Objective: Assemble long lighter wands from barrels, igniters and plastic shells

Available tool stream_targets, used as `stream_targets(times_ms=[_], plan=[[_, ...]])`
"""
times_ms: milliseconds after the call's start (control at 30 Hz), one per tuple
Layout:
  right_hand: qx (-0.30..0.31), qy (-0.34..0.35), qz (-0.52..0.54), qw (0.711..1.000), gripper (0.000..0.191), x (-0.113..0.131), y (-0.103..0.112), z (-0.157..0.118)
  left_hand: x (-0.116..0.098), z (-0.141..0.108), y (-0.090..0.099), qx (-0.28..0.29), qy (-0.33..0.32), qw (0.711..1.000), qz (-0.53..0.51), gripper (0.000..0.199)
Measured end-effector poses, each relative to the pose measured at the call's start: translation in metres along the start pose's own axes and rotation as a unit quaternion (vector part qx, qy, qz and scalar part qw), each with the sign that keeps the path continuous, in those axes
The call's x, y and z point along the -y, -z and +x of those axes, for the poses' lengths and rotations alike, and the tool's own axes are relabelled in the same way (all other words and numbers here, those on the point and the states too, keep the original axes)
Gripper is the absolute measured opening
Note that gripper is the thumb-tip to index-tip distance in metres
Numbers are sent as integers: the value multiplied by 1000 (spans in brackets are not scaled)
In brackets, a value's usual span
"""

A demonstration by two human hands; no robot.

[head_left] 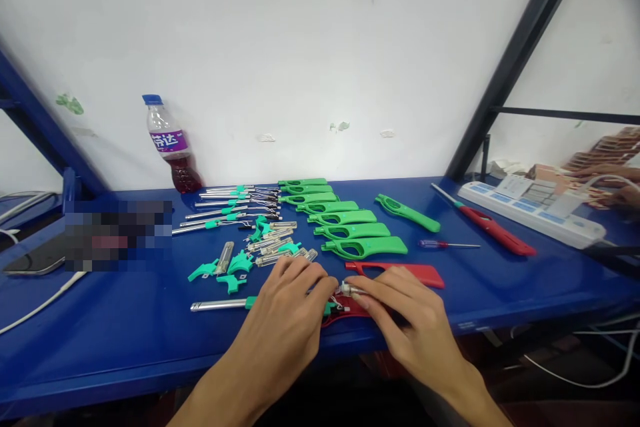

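Observation:
My left hand (293, 303) bends over a red lighter shell half (357, 308) near the table's front edge, fingertips pinched together; what they grip is hidden. A metal lighter tube (220, 305) with a green trigger sticks out to the left beneath it. My right hand (413, 313) pinches a small clear fuel tank with a metal valve end (347, 289) over the shell, and the left fingertips meet it there. Thin white wires show between the hands. Just behind lies another red shell half (423, 275).
Green shell halves (367, 247), tube assemblies (220, 203), clear fuel tanks (225, 257) and green triggers (230, 283) lie behind. Rightward are a screwdriver (435, 244), a red lighter (497, 230) and a power strip (530, 213). A bottle (173, 143) stands by the wall. Another person's hand (627, 197) shows far right.

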State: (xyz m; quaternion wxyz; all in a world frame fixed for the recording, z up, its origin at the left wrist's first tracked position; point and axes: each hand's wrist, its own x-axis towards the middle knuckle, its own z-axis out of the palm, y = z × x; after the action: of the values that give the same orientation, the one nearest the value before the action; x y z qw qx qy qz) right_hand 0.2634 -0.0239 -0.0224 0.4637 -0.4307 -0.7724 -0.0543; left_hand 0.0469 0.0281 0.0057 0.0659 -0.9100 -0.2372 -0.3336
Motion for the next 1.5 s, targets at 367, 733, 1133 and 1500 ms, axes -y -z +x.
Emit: stream_targets(times_ms=[367,733,1133,1500], plan=[[8,13,9,1000,21,-2,1,-1,-3,-1,-2,-22,-11,1000,9,22],[0,18,3,1000,20,-1,1,1,2,-2,-4,-17,-5,1000,0,23],[-14,14,-22,1000,25,-2,-1,-1,4,2,9,26,49,997,-48,16],[-23,46,-21,998,35,-4,2,0,-1,3,3,-26,11,1000,-9,22]])
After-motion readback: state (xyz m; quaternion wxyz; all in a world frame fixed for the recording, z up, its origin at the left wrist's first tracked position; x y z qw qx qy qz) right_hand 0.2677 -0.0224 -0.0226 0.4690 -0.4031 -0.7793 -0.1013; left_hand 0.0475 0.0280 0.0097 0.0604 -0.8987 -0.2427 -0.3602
